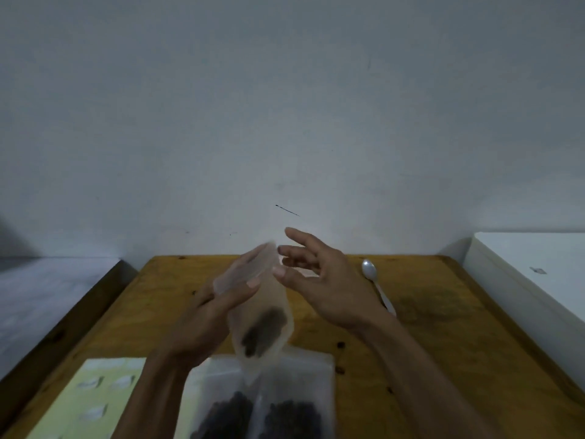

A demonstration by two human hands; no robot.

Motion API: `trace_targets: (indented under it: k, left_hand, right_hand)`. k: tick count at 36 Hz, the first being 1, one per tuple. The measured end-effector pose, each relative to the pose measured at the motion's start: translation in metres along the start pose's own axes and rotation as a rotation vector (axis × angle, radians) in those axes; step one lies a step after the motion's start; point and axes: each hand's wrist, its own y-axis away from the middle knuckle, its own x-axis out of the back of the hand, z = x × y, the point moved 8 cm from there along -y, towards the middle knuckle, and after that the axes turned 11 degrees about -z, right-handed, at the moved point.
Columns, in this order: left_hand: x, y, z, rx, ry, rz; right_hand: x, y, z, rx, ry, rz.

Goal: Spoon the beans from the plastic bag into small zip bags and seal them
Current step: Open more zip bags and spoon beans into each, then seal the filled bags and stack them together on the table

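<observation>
The small zip bag (pixel 258 307) is held up in the air over the middle of the wooden table (pixel 443 350), its lower end hanging just above the plastic bag (pixel 262 397). No brand, label or writing can be read on it, nor anywhere else in view. Its long axis runs nearly upright, tilted a little, with the mouth at the top leaning away toward the wall (pixel 285 106) and to the left, and the closed bottom pointing down toward the person. It is clear, slightly cloudy plastic, blurred by motion, and a dark clump of beans (pixel 264 332) sits in its lower part while the upper part shows only plastic.

The left hand (pixel 202 324) grips the small zip bag near its mouth, thumb across the near face and fingers behind it. The right hand (pixel 319 280) is just to the right of the bag's mouth, fingers spread and loosely bent, holding nothing; whether a fingertip touches the bag's rim I cannot tell.

The plastic bag lies flat on the table below the small zip bag, at the near edge of the view, with two dark heaps of beans showing through it. To the left of the plastic bag is a pale yellow sheet (pixel 95 403) with small clear bags lying on it. To the right of the small zip bag, beyond the right hand, a white plastic spoon (pixel 378 285) lies on the table, bowl toward the wall. A white surface (pixel 538 274) flanks the table's right side and a grey one (pixel 41 299) its left
</observation>
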Motion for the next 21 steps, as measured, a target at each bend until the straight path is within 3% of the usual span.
trace_targets:
  k: [5,12,21]
  left_hand:
    - [0.016,0.011,0.011,0.014,0.022,-0.004]
    - [0.031,0.025,0.023,-0.110,-0.086,0.310]
    - [0.009,0.028,0.017,-0.093,-0.029,0.292]
  right_hand:
    - [-0.007,-0.004,-0.012,0.073,-0.137,0.077]
    - [-0.012,0.002,-0.005,0.102,-0.292,0.141]
    - [-0.021,0.017,-0.006,0.040,-0.325,0.028]
